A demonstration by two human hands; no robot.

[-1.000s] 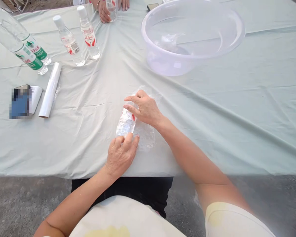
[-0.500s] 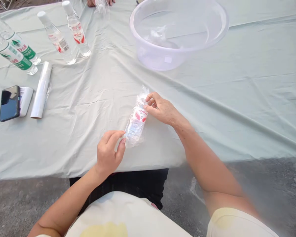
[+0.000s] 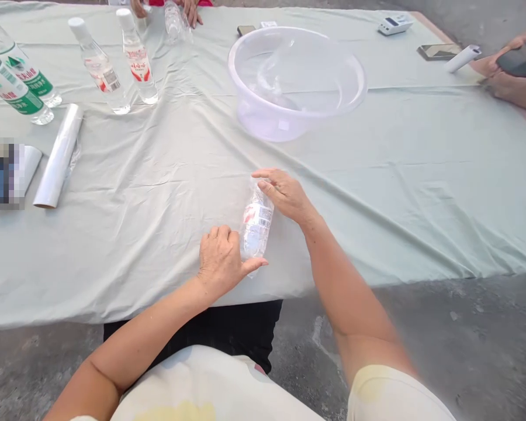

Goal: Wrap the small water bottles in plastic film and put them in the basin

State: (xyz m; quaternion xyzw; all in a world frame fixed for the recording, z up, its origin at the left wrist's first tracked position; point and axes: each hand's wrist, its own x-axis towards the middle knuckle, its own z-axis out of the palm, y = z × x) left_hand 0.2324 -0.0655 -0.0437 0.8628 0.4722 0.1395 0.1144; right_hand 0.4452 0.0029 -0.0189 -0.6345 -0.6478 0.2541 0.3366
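Observation:
A plastic bottle (image 3: 257, 225) in clear crinkled film lies on the cloth in front of me. Its red-and-white label, with a barcode, shows through the wrap. My left hand (image 3: 221, 257) grips the near end, fingers curled along the left side and thumb stretched across the bottom. At the far end, my right hand (image 3: 284, 193) has its thumb and fingers closed about the wrapped top. The cap is hidden by film and fingers.
A film roll (image 3: 59, 158) lies left, near two green-labelled bottles (image 3: 20, 96) and two red-labelled bottles (image 3: 140, 70). A pale basin (image 3: 272, 126) holding clear plastic stands beyond. Other people's hands (image 3: 190, 11) are at the far edge; another person's arm (image 3: 515, 93) is at right.
The wrapped bottle has turned on its axis, bringing the barcode up, and swung more upright in view. My left hand has moved right, from fingertips at its side to a grip around its base.

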